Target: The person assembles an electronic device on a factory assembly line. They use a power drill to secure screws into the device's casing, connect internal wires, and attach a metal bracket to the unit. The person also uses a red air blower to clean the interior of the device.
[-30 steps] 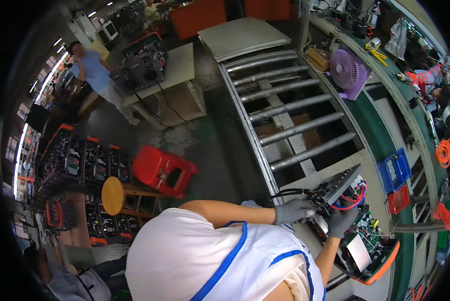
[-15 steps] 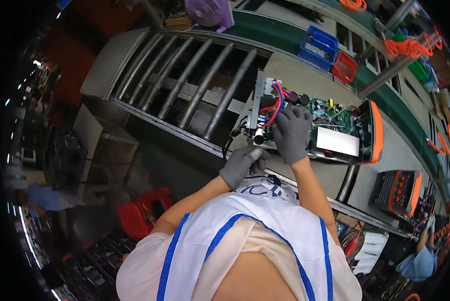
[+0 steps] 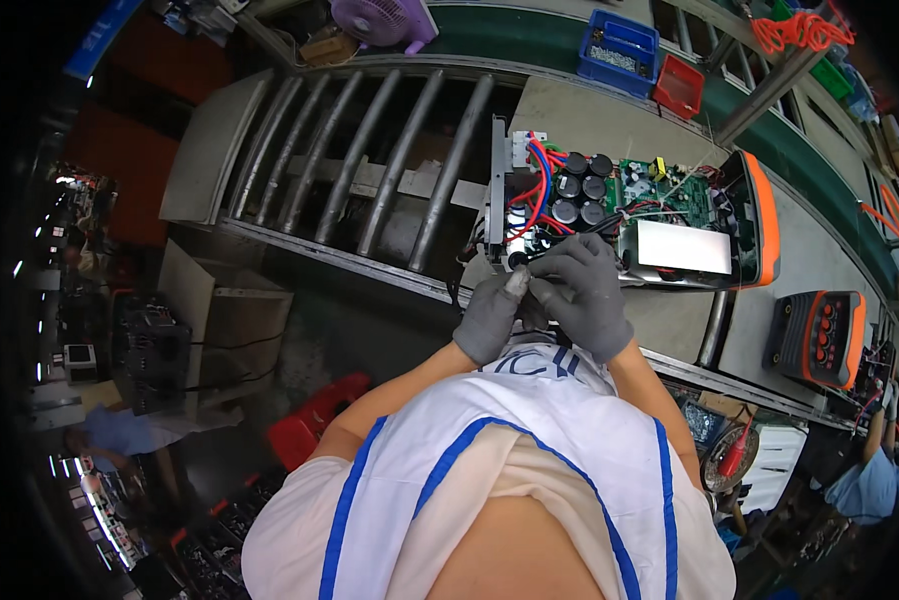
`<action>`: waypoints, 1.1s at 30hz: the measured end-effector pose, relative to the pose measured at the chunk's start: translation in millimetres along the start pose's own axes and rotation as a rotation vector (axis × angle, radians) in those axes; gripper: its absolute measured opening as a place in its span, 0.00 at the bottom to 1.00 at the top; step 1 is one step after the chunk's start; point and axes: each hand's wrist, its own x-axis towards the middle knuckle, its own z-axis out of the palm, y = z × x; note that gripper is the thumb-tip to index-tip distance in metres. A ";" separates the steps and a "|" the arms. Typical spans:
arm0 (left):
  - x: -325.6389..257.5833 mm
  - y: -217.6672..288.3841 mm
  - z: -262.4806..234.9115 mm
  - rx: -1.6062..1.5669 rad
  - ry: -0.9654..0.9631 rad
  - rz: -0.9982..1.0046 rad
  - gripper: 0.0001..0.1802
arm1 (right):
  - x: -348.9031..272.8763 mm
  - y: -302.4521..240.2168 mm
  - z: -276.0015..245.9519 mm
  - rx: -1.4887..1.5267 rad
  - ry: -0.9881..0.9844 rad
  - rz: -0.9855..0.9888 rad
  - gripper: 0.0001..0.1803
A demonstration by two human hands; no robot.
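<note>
An opened power unit (image 3: 684, 247) with an orange-edged front panel lies on the bench, its insides bare. Red and blue wires (image 3: 542, 190), several black round capacitors (image 3: 582, 178) and a green circuit board (image 3: 659, 190) show inside. My left hand (image 3: 489, 318), in a grey glove, is closed near the unit's near left corner, thumb upward. Beside it my right hand (image 3: 587, 300), gloved the same way, has its fingers curled in toward the left thumb. Whatever the fingertips pinch is hidden between the gloves. A black cylindrical part (image 3: 517, 259) sits just beyond them.
Metal rollers (image 3: 404, 165) run along the left. A blue bin (image 3: 619, 50) with small metal parts and a red bin (image 3: 678, 86) stand at the back, a purple fan (image 3: 381, 22) farther left. To the right sits a closed unit (image 3: 817, 338). Another person (image 3: 864, 485) is at the far right.
My right hand has come from over the wiring down toward me and met my left hand at the unit's near edge. The capacitors it covered now show. The view has shifted slightly.
</note>
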 end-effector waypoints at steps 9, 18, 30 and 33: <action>-13.9 14.2 -24.6 0.434 0.280 0.171 0.13 | 50.2 29.2 13.8 -0.345 0.068 -0.056 0.12; 9.8 15.3 -27.4 0.639 0.432 0.444 0.13 | 57.5 36.7 31.6 -0.163 0.084 -0.026 0.16; 9.1 16.2 -26.6 0.809 0.526 0.562 0.11 | 60.0 39.6 39.2 -0.206 0.037 0.016 0.13; 10.2 16.3 -28.2 0.836 0.527 0.544 0.11 | 59.1 42.4 44.4 -0.286 0.051 -0.025 0.12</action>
